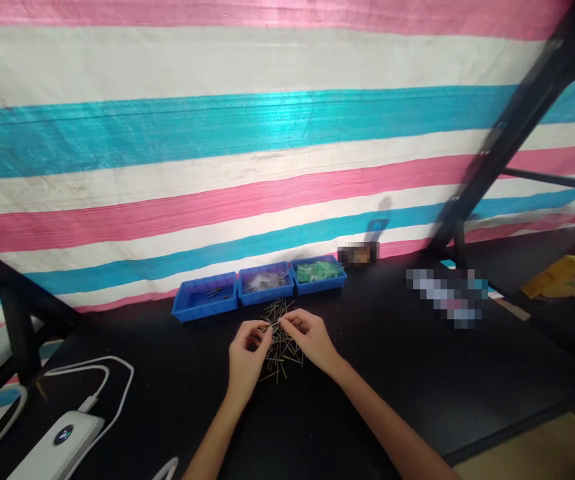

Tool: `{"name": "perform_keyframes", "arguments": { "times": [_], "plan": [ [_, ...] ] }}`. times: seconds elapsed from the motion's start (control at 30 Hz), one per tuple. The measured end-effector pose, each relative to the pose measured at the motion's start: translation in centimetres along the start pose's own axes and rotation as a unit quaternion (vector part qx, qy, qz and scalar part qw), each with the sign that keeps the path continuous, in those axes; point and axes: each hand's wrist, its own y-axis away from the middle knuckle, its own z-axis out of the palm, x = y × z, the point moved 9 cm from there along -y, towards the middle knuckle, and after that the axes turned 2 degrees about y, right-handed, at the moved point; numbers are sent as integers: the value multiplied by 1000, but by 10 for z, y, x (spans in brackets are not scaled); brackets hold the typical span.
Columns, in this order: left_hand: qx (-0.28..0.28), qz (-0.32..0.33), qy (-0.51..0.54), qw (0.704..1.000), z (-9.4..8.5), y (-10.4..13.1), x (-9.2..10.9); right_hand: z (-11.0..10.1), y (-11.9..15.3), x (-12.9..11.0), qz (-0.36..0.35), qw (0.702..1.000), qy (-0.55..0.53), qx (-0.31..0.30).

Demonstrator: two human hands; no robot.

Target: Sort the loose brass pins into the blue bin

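Note:
A loose pile of thin, brassy metal pins (283, 353) lies on the black table, pointing every way. Above it, my left hand (247, 357) is closed in a pinch, thumb against fingers. My right hand (313, 340) pinches from the other side, its fingertips almost meeting the left ones. A thin, pale pin (275, 324) seems to span the gap between both sets of fingertips; its ends are hidden by the fingers. Behind the pile, a blue bin (205, 307) holds a few pins.
One blue bin (266, 295) contains clear plastic bags, and another blue bin (319, 283) contains green packets. A white power bank (57, 443) with a cable lies at left. Black frame posts (492, 160) stand before a striped sheet (267, 120). A yellow packet (562, 277) is at right.

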Motion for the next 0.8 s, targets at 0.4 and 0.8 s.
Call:
{"name": "perform_keyframes", "arguments": {
  "times": [0.4, 0.8],
  "plan": [
    [218, -15, 55, 974, -81, -48, -19, -7, 4, -13, -65, 979, 195, 2],
    [130, 37, -62, 989, -54, -30, 16, -4, 4, -7, -75, 969, 237, -5]
  ]
}}
